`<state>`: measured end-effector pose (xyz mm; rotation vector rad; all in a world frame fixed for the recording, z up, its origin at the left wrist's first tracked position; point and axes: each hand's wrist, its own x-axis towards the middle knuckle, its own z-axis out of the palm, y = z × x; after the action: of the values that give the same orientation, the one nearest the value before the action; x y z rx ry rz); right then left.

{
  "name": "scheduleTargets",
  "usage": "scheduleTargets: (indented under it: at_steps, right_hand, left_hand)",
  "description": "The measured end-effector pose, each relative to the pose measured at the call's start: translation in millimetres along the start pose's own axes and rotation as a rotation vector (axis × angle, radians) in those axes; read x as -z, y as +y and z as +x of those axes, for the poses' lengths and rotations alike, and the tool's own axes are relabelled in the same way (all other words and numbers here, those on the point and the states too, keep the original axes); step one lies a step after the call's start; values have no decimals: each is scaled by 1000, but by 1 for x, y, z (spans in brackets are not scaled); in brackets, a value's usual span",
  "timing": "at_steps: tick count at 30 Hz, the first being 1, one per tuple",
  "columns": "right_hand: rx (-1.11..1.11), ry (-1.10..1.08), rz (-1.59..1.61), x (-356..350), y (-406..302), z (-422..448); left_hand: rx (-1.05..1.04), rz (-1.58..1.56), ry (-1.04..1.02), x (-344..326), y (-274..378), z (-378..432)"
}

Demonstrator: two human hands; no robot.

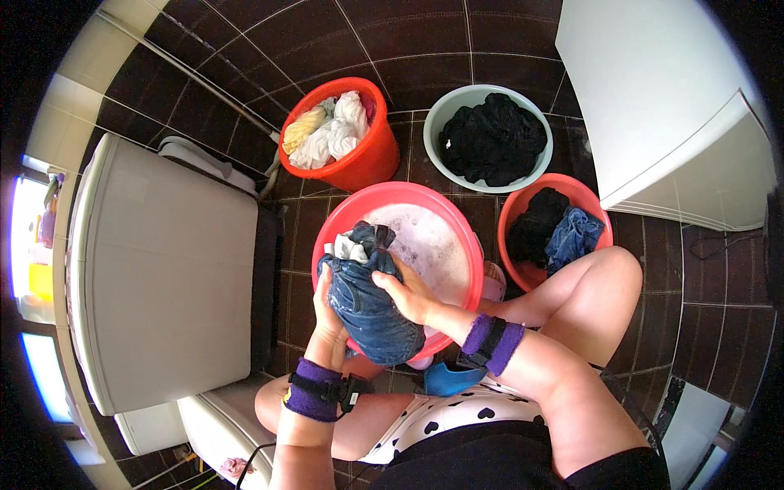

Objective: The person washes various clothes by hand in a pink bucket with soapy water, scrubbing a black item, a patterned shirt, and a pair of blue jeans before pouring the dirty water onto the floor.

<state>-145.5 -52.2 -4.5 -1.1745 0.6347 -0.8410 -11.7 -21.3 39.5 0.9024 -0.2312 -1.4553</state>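
Observation:
Bunched wet blue denim (373,312) hangs between my two hands over a pink basin (474,269). My left hand (331,306) grips its left side, with the palm against the cloth. On the other side, the fingers and thumb of my right hand (407,291) hold its upper edge. A white piece of fabric (349,247) and darker folds stick out at the top of the bundle. Foamy water (432,245) fills the basin behind and to the right of the denim. The bundle hides the basin's lower left part.
Beyond the basin stand a red bucket (383,156) with white and yellow laundry and a pale basin (433,144) with black cloth. A smaller red basin (520,275) by my right knee holds black cloth and denim. White appliances (165,269) flank the dark tiled floor.

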Motion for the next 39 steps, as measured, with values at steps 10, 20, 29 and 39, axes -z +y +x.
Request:
scheduleTargets:
  at_steps: [10,20,29,39]
  right_hand:
    - [-12,-6,-97,1,7,-5]
    - [-181,153,521,41,3,-14]
    - [-155,580,667,147,-48,-27]
    - [-662,1173,-352,244,-28,-44]
  left_hand:
    - [84,-46,148,13,-6,-1]
    - [224,234,19,-50,-14,10]
    - [220,749,-104,-110,-70,57]
    - [213,864,-160,-103,-86,47]
